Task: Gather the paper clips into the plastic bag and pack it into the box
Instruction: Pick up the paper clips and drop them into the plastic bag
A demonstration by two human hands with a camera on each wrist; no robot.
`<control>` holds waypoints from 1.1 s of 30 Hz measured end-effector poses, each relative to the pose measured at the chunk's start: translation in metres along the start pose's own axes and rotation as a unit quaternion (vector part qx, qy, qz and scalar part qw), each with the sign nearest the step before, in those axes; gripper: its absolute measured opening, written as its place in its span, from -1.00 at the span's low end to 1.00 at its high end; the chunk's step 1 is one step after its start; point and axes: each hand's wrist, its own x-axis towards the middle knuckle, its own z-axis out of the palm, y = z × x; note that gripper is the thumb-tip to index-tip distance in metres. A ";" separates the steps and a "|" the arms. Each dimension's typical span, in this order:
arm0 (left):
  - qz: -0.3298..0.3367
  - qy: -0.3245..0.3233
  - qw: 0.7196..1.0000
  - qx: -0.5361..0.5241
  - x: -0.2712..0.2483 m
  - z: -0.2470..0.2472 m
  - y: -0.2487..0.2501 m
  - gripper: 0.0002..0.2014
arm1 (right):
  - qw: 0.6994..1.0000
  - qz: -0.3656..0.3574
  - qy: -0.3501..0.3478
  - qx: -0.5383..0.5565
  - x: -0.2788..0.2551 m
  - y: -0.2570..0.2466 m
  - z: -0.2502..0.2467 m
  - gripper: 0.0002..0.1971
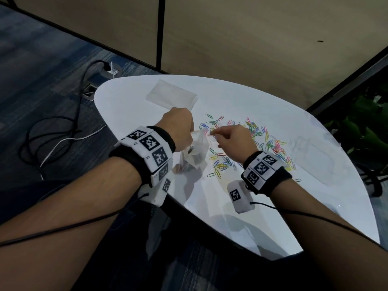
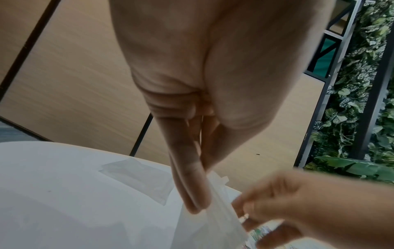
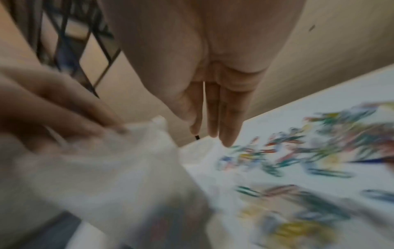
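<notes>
Centre of the head view: left hand [image 1: 178,127] pinches the top edge of the plastic bag [image 1: 194,155], which hangs to the white worktop [image 1: 262,206] with some clips inside. Right hand [image 1: 233,141] pinches the bag's opposite rim at the mouth. Loose coloured paper clips [image 1: 258,139] lie scattered right of the bag. A second clear bag [image 1: 172,95] lies flat above, toward the far edge.

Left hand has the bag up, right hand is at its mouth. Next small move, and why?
Probably reach the right hand back to the paper clips for another pinch. Most of them lie loose on the table, just right of the plastic bag, while the left hand keeps a grip on the bag's top edge, holding it up to receive them.
</notes>
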 end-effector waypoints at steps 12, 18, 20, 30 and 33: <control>-0.009 0.004 1.000 -0.015 -0.001 -0.010 -0.004 -0.69 | 0.880 -0.097 -0.154 -0.439 -0.035 0.100 0.050 -0.41; 0.003 -0.006 1.000 0.011 -0.002 -0.007 0.002 -0.77 | 0.890 -0.031 -0.127 -0.437 -0.040 0.121 0.035 -0.40; 0.000 -0.009 1.000 0.013 -0.002 -0.006 0.003 -0.72 | 0.889 -0.046 -0.114 -0.442 -0.038 0.120 0.036 -0.45; 0.002 -0.018 1.000 0.009 -0.002 -0.004 0.007 -0.69 | 0.953 0.032 -0.014 -0.301 -0.008 0.100 0.002 -0.79; 0.003 -0.017 1.000 0.012 -0.001 -0.005 0.007 -0.70 | 0.971 0.160 0.029 -0.174 0.000 0.110 -0.021 -0.89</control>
